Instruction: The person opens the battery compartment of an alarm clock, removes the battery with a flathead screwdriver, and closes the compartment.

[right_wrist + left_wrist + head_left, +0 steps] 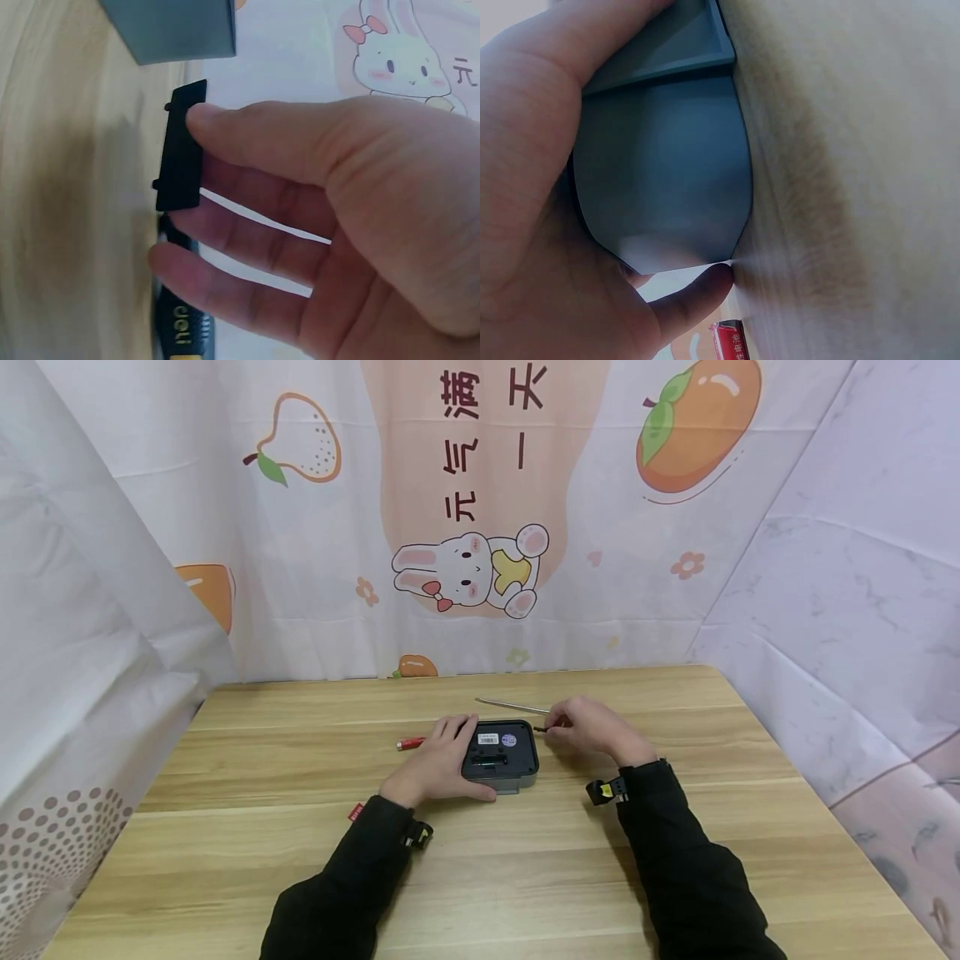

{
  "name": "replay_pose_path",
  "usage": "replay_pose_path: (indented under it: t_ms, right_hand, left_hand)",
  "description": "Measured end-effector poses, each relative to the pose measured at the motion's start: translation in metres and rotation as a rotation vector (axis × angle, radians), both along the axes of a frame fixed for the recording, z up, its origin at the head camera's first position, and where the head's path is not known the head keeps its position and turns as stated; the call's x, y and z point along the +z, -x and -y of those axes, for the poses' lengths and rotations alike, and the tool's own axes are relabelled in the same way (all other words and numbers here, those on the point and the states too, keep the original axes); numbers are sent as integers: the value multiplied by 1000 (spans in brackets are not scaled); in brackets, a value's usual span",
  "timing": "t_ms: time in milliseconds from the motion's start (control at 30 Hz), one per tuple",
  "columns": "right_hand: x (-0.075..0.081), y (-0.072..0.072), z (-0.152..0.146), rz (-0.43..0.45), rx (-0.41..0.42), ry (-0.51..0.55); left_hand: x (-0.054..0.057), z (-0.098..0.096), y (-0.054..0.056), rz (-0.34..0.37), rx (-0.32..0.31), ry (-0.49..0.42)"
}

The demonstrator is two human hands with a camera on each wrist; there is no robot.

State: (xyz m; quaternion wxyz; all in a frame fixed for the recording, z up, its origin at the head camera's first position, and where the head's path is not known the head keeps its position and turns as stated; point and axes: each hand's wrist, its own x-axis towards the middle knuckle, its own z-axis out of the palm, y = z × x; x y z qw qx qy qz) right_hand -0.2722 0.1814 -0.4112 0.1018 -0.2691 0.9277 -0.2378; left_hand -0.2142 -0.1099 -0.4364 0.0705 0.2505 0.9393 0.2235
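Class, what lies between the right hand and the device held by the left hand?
The black battery cover, pinched in the right hand, pokes out toward the device. The head view shows this; the right wrist view shows it closer.

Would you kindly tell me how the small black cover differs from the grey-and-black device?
The small black cover is a thin plate with two pegs, while the grey-and-black device is a thick box with an open slot. The cover is smaller than the device. The right hand pinches the cover; the left hand grips the device. Both show black surfaces.
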Motion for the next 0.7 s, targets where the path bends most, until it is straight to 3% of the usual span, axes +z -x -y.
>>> replay_pose_path:
  t_ms: [200, 367, 500, 700]
  right_hand:
    - [8, -1, 5, -84, -8, 17]
    - [19, -7, 14, -98, 19, 55]
    - [27, -16, 28, -110, 89, 92]
    - [24, -26, 53, -134, 236, 88]
  left_hand:
    - [-1, 0, 1, -4, 0, 1]
    - [0, 0, 1, -5, -4, -2]
    - [-1, 0, 1, -11, -11, -7]
    - [-1, 1, 0, -4, -22, -3]
